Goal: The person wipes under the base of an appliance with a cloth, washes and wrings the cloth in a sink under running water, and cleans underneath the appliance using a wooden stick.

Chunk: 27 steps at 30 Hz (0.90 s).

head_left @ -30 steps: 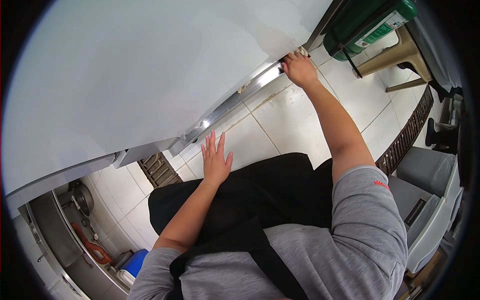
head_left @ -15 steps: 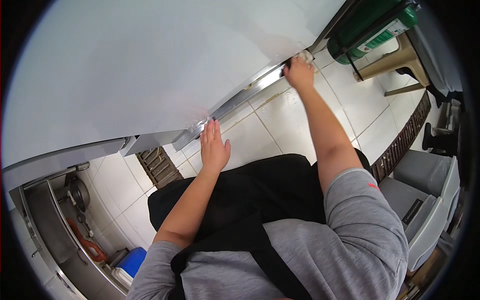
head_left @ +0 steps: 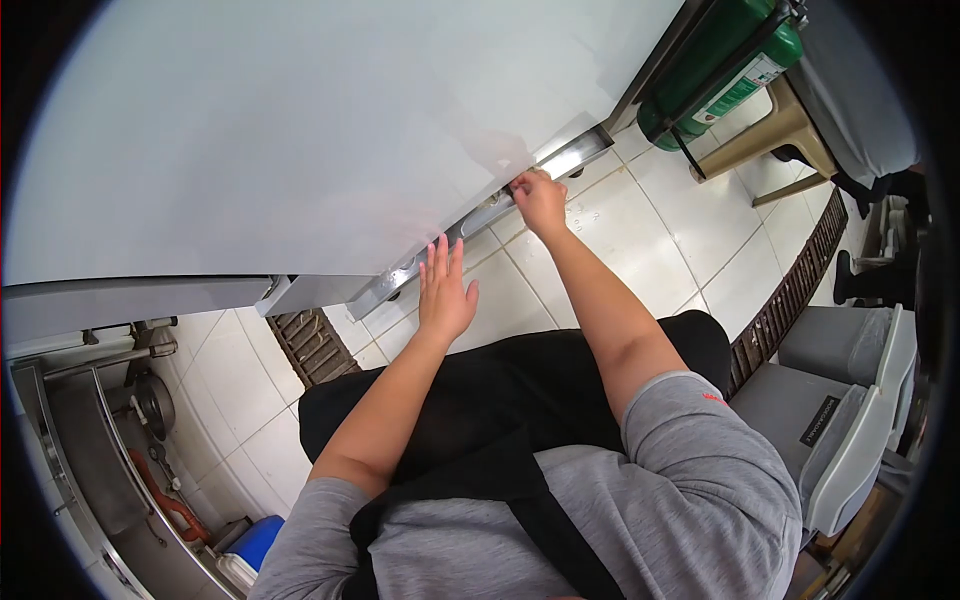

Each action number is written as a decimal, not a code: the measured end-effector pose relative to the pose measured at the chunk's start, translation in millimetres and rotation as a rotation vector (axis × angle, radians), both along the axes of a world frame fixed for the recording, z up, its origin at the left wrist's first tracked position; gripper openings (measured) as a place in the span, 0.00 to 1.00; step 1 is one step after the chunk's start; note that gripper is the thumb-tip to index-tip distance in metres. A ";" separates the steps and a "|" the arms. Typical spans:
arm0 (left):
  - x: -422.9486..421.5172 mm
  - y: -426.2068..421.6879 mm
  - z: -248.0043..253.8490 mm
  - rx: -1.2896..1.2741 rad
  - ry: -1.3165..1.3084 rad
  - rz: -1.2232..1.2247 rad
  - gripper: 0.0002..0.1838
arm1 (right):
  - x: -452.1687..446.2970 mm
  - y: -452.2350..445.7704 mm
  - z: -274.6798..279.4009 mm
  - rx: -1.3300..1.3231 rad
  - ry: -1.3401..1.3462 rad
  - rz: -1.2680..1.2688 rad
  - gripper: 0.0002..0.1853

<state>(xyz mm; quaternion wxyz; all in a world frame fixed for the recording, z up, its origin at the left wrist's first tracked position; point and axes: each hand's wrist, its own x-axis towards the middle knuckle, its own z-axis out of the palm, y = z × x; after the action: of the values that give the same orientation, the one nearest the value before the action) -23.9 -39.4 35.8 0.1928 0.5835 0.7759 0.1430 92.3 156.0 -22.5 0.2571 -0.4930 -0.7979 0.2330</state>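
A large white panel (head_left: 250,140), smooth like an appliance door, fills the upper view. Along its lower edge runs a shiny metal strip (head_left: 570,155), wet-looking in places. My left hand (head_left: 447,300) is open, fingers stretched out, with the tips at the panel's edge by the strip. My right hand (head_left: 540,203) is closed and pressed to the middle of the strip. Its fingers hold a crumpled whitish cloth, mostly hidden under them now.
White floor tiles (head_left: 640,240) carry some wet spots. Brown drain grates (head_left: 312,345) lie left and right. A green cylinder (head_left: 725,75) and a beige stool (head_left: 785,130) stand at upper right, near grey bins (head_left: 790,405). A metal shelf unit (head_left: 95,450) is at lower left.
My right hand has slid along the metal strip from its far right end toward the middle, nearer my left hand. The left hand stays at the edge with its fingers a little more spread.
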 end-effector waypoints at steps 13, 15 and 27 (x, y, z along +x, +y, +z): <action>-10.6 2.7 -21.0 0.004 -0.002 -0.006 0.32 | 10.1 23.3 -18.8 0.019 0.182 -0.344 0.18; -7.5 17.4 -20.1 0.005 0.003 -0.050 0.32 | -1.9 4.7 -19.6 0.209 -0.021 -0.272 0.22; -7.1 67.2 -37.7 -0.040 0.002 0.083 0.27 | -23.2 -66.2 18.7 -0.005 -0.268 0.230 0.15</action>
<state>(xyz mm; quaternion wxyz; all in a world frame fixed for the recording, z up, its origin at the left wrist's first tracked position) -31.0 27.8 -1.9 0.1975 0.5468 0.8024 0.1345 69.1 89.8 -3.8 0.1188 -0.4257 -0.8756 0.1951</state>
